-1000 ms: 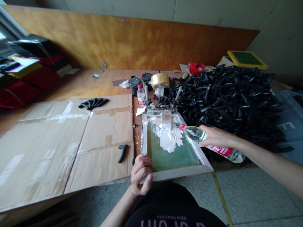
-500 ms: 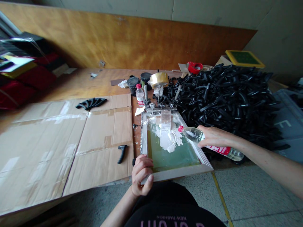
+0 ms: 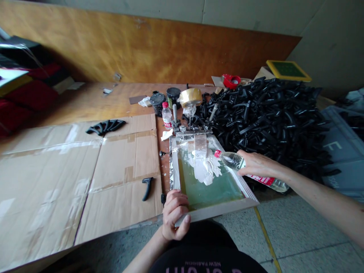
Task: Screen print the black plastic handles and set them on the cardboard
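Observation:
My left hand (image 3: 175, 214) is closed round the near left corner of a screen printing frame (image 3: 224, 211) with a green mesh. White ink (image 3: 206, 168) lies in a thick smear over the upper middle of the mesh, below a strip of clear tape. In my right hand (image 3: 256, 163) is a clear plastic bottle (image 3: 231, 160) with a red cap and a red label. The bottle is tilted, its cap pointing left over the mesh near the ink. Metal clamps (image 3: 193, 131) sit along the frame's far edge.
A big heap of black plastic handles (image 3: 270, 110) fills the right. Flattened cardboard (image 3: 119, 155) on the left carries a single black handle (image 3: 147, 188) and a small row of handles (image 3: 105, 126). Behind stand a second bottle (image 3: 167, 115), black tubs (image 3: 157, 103) and a tape roll (image 3: 190, 97).
The view has shifted slightly. The near left corner of the frame, with my left hand on it, sits a little further right and lower in the picture. The bottle keeps about the same tilt.

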Tool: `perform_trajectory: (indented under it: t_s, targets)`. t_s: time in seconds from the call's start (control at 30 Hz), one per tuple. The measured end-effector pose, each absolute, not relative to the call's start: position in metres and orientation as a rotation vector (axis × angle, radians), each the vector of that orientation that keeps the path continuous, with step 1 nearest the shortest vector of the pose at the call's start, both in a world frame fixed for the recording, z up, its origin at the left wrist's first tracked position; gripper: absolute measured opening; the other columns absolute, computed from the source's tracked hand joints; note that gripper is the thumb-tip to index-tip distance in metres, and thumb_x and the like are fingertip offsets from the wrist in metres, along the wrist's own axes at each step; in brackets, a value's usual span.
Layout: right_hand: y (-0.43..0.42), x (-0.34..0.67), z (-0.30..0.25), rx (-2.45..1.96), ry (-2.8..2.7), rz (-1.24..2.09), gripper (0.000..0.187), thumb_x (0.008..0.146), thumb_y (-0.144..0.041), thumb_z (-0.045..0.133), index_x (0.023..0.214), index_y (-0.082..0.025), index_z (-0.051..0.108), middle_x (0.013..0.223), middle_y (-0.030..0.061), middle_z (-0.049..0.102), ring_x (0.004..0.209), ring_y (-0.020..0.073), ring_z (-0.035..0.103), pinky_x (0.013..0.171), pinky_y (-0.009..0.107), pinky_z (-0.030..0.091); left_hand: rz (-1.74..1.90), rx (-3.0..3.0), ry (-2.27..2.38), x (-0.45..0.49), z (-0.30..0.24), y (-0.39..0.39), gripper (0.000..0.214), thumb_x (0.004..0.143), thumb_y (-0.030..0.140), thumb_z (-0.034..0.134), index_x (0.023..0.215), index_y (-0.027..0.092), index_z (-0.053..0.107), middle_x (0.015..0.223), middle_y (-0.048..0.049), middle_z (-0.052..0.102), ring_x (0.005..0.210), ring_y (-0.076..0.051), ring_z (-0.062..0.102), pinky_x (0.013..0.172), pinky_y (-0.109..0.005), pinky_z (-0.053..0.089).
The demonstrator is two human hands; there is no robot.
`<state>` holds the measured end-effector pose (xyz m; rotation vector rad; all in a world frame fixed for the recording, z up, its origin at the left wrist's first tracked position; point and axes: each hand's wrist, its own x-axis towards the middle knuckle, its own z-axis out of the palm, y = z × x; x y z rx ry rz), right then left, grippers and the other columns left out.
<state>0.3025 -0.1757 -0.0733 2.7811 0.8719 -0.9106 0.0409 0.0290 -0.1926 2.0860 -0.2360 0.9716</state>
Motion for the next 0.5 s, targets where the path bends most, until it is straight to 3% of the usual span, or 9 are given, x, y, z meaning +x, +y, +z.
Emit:
perform_trajectory:
  t_s: [0.27, 0.4, 0.5]
  targets:
    - [-0.205, 0.309, -0.082, 3.472, 1.191, -0.801, 0.053, 0.07, -0.041, 0.068, 0.115, -0.025, 0.044, 0.109, 0.0054, 0.065, 0.101, 0.0261, 0.061, 0.087, 0.035, 0.045, 0.97, 2.103, -0.178, 0.04, -0.185, 0.027, 0.012, 0.083, 0.02, 0.044, 0.077, 0.019, 0.055, 0.079, -0.0065, 0.062, 0.081, -0.023, 0.063, 0.087, -0.05, 0.048]
    - [-0.216, 0.334, -0.097, 3.862, 1.265, -0.604, 0.061, 0.068, -0.048, 0.069, 0.118, -0.026, 0.041, 0.113, 0.0066, 0.062, 0.104, 0.028, 0.06, 0.092, 0.04, 0.046, 1.045, 2.01, 0.059, 0.034, -0.196, 0.012, 0.016, 0.086, 0.02, 0.046, 0.088, 0.018, 0.062, 0.101, -0.0099, 0.067, 0.105, -0.028, 0.062, 0.101, -0.054, 0.044]
    - [-0.21, 0.366, -0.102, 3.874, 1.322, -0.552, 0.067, 0.074, -0.055, 0.057, 0.128, -0.026, 0.031, 0.126, 0.0104, 0.055, 0.112, 0.0292, 0.057, 0.093, 0.043, 0.046, 1.095, 1.881, 0.366, 0.029, -0.208, -0.007, 0.02, 0.088, 0.023, 0.048, 0.093, 0.019, 0.067, 0.12, -0.0097, 0.065, 0.121, -0.031, 0.056, 0.101, -0.051, 0.047]
